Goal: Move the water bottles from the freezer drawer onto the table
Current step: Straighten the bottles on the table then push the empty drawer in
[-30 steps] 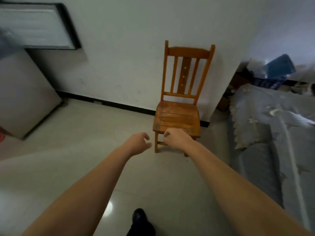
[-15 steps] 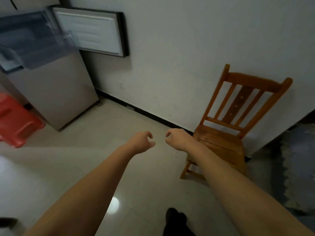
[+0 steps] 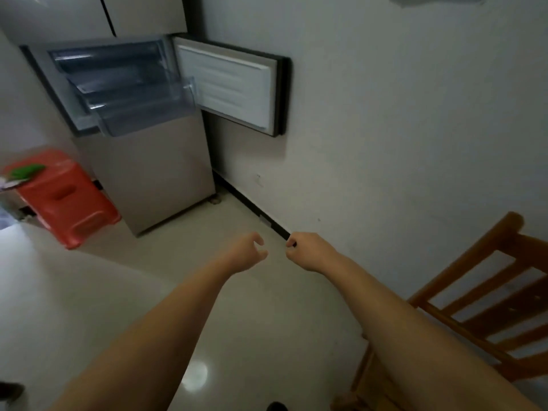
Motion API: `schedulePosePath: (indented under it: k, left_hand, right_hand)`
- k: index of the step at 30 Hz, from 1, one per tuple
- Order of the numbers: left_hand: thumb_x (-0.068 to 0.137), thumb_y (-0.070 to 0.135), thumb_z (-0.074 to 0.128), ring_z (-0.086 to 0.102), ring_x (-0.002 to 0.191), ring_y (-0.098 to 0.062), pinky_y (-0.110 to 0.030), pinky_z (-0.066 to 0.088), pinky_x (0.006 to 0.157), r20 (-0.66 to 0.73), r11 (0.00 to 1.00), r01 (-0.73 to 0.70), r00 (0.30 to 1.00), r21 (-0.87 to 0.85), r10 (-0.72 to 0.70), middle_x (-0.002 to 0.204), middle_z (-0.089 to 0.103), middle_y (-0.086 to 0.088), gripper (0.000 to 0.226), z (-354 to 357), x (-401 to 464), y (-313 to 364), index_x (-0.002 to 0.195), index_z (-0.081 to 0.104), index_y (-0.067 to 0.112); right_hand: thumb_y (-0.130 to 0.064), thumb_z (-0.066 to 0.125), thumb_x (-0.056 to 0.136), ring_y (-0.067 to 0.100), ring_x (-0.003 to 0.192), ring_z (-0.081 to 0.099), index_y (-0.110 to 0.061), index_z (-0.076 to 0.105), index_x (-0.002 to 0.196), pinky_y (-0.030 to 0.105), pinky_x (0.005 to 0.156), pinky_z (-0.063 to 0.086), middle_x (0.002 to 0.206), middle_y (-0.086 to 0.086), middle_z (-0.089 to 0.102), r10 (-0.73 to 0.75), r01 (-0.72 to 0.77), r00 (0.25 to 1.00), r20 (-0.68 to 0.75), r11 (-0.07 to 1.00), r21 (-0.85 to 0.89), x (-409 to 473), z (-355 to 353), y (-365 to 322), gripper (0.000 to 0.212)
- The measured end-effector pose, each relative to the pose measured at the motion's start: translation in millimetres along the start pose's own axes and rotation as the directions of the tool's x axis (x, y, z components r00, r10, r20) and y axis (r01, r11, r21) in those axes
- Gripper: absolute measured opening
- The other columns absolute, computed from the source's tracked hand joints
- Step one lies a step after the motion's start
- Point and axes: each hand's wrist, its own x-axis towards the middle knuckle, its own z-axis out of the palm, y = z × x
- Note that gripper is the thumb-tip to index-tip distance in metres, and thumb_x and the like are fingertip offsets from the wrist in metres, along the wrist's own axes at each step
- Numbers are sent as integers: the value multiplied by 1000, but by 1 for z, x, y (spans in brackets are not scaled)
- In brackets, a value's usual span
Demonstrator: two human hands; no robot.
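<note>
Against the far wall stands a fridge point(image 3: 154, 173), its freezer door point(image 3: 234, 84) swung wide to the right and a clear freezer drawer point(image 3: 142, 111) pulled out towards the room. Whether any water bottles lie in the drawer I cannot tell; its inside is blurred. Both arms reach forward over the pale floor point(image 3: 89, 292), well short of the fridge. Left hand point(image 3: 247, 253) is loosely curled, fingers half bent, holding nothing. Right hand point(image 3: 308, 251) is curled tighter, nearly a fist, also empty. A red plastic stool point(image 3: 65, 200) sits left of the fridge, a wooden chair point(image 3: 486, 307) at the right.
</note>
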Motion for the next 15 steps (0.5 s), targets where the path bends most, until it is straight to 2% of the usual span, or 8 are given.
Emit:
schedulePosePath:
  k: [7, 15]
  left_hand:
    - [88, 34, 62, 60, 110, -24, -38, 47, 99, -85, 988, 145, 985, -43, -149, 115, 66, -7, 36, -57, 63, -47, 119, 59, 16]
    - [89, 31, 60, 61, 108, -26, -32, 48, 95, -146, 964, 253, 954, -84, -263, 119, 65, -11, 38, -156, 143, -136, 122, 58, 14]
  right_hand:
    - [-26, 49, 93, 30, 118, 55, -12, 60, 122, 37, 98, 46, 129, 12, 60, -172, 186, 978, 117, 976, -117, 116, -15, -57, 34]
    - [-24, 49, 94, 29, 118, 55, -11, 59, 124, 35, 96, 45, 129, 12, 60, -279, 297, 946, 165, 950, -97, 245, -15, -169, 34]
